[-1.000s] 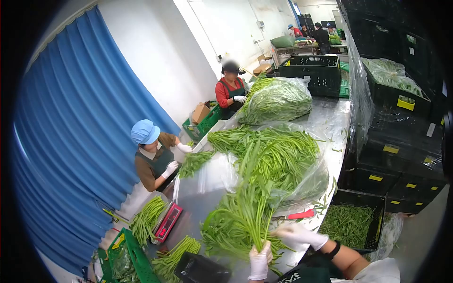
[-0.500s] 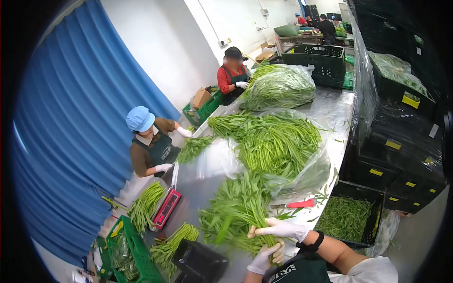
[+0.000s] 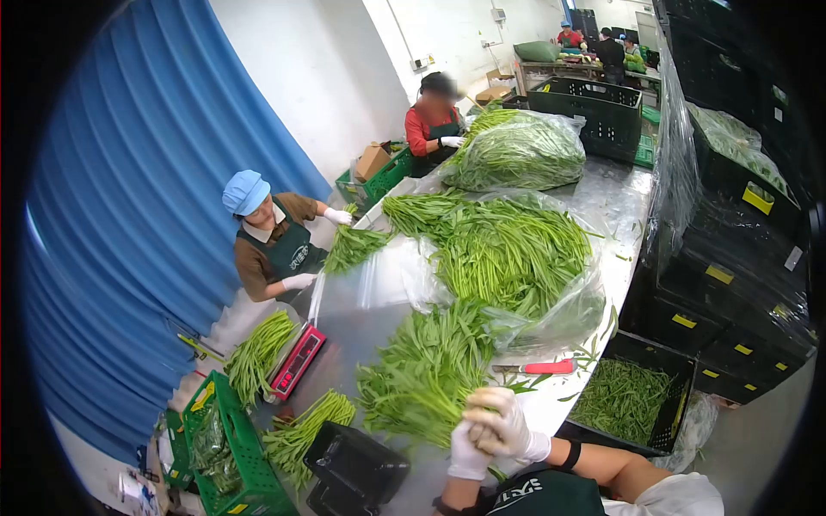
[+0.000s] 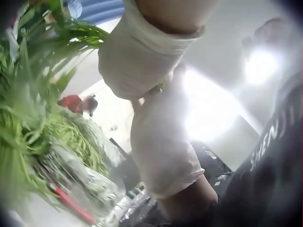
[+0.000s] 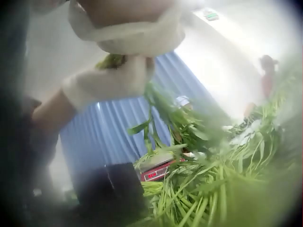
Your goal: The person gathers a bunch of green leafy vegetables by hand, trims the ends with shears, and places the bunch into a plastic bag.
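My gloved left hand (image 3: 469, 451) and gloved right hand (image 3: 508, 421) are pressed together at the table's near edge, fingers curled round a small bunch of water spinach. Its stem ends (image 5: 111, 61) poke out between the two gloves in the right wrist view, and its leaves (image 5: 163, 104) hang below them. Most of the held part is hidden by the gloves. Just ahead of my hands lies a leafy heap of water spinach (image 3: 426, 365). A red-handled knife (image 3: 551, 367) rests on the table to the right of that heap.
A larger pile of water spinach (image 3: 508, 258) lies on plastic farther back. To the left are a red scale (image 3: 297, 361), a black container (image 3: 357, 464) and a green crate (image 3: 232, 456). Black crates (image 3: 723, 318) stack at right. A person in a blue cap (image 3: 275, 232) stands across the table.
My right hand came in from the right and joined the left around the stems. The upright bunch has dropped out of sight behind both hands, which rose slightly. The person opposite straightened up.
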Demonstrator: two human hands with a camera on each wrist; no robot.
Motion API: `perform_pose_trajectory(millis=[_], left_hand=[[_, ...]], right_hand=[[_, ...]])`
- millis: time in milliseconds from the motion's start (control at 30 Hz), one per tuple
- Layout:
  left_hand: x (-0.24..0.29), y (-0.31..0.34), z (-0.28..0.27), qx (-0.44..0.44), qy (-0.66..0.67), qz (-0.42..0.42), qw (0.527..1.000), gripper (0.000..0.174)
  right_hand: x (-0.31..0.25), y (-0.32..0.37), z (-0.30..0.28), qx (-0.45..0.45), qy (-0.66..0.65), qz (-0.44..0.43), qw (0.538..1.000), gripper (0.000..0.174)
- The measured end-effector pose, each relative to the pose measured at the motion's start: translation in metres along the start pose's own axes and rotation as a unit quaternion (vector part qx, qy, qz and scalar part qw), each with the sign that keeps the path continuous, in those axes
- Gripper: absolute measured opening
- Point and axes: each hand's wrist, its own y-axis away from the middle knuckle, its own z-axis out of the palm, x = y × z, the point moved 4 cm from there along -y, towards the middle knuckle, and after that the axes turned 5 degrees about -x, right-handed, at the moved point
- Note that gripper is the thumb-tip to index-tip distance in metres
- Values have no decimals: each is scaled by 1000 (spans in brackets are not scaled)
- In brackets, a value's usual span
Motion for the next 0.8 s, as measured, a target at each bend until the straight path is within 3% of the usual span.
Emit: perform_pose_trajectory(millis=[33,67,100,167,200,267,300,400,500,633,667,700,800], left_hand=[[14,6,8,-168,-149,30,974,22],[23,16,15,-325,-289,58,899,22],[38,20,16,-320,-291,109,895,23],[67,26,14,-314,-298,182,883,24],[74,26,11,-312,-297,183,884,24],[85,26,9,-318,-308,209,872,24],[86,25,6,-318,-308,209,872,24],[90,20,-3,-288,-324,226,873,23],[94,15,-14,-255,-309,220,889,24],[95,13,-21,-222,-328,228,889,22],[96,12,-22,-213,-331,232,890,22],[96,12,-22,-214,-331,234,889,22],[96,14,-23,-214,-352,243,878,21]], right_hand=[[23,3,6,20,-81,78,993,29],[43,9,10,38,-162,157,973,26],[63,8,9,18,-199,280,939,21],[103,18,15,-39,-93,359,928,22],[124,34,26,-40,-94,360,927,22],[154,68,64,-227,-48,364,902,35],[149,70,69,-227,-49,363,902,35],[128,66,95,-344,106,340,869,74],[111,68,110,-424,210,292,831,81],[105,71,124,-449,258,305,799,74],[108,68,122,-424,243,313,814,52],[121,72,124,-423,243,312,815,52],[156,75,114,-349,170,353,851,22]])
